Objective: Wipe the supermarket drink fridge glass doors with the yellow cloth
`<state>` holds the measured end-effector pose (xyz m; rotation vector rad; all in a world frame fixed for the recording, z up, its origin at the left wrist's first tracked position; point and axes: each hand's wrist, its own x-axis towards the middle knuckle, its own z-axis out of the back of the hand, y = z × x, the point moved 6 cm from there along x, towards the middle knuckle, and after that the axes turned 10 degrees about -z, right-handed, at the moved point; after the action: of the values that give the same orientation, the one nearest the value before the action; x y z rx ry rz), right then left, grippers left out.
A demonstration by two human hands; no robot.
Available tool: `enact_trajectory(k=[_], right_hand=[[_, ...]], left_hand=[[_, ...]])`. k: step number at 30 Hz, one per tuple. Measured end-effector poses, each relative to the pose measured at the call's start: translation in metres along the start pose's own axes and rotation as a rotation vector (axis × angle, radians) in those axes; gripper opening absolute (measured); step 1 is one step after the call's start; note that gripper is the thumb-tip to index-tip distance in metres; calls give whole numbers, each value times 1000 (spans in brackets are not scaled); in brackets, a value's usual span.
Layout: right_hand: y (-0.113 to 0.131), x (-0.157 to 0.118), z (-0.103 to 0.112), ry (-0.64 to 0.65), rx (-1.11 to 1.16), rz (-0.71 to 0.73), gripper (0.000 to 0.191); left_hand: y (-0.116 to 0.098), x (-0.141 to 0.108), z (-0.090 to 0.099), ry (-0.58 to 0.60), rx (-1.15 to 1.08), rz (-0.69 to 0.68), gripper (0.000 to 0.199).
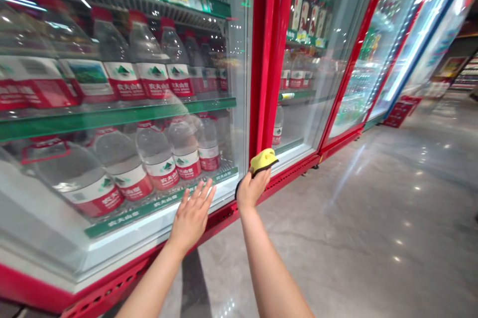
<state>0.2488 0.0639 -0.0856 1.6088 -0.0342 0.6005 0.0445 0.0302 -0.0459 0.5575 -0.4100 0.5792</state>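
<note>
My left hand is stretched out with its fingers extended, in front of the lower part of the fridge's glass door; whether the palm touches the glass I cannot tell. In my right hand is a bunched yellow cloth with a dark edge. That hand is at the red door frame, near its lower end where two doors meet. Behind the glass stand water bottles with red and white labels, large ones on the bottom and smaller bottles on the shelf above.
Green shelf strips run across the fridge inside. More glass-door fridges continue to the right. A grey shiny floor lies along their base, with a red box farther off.
</note>
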Motion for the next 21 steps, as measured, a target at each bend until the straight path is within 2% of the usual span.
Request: enact_trajectory(k=[3,5,9,12,15,18,21], right_hand=[[14,31,-27,117,-92,43,56],[9,32,-45,163,-119,52,55],[-32,-3,-57,105,-155,-7,52],[-69,-36,-47,54,-205,-61,47],[-98,-54,-36,28,-229,-80,42],[-108,-64,-34,19,-207,-63,40],[-93,-82,-45,44,-166,-24,39]], left_hand=[[-3,4,-1,-2,0,-30,73],[-4,5,-2,-9,6,-34,76],[-6,4,-7,-4,-4,-38,76],[-9,4,-12,27,-20,-46,76],[-12,5,-15,53,-27,-33,74],[-11,5,-15,66,-29,-10,70],[-7,0,-14,76,-28,-1,69]])
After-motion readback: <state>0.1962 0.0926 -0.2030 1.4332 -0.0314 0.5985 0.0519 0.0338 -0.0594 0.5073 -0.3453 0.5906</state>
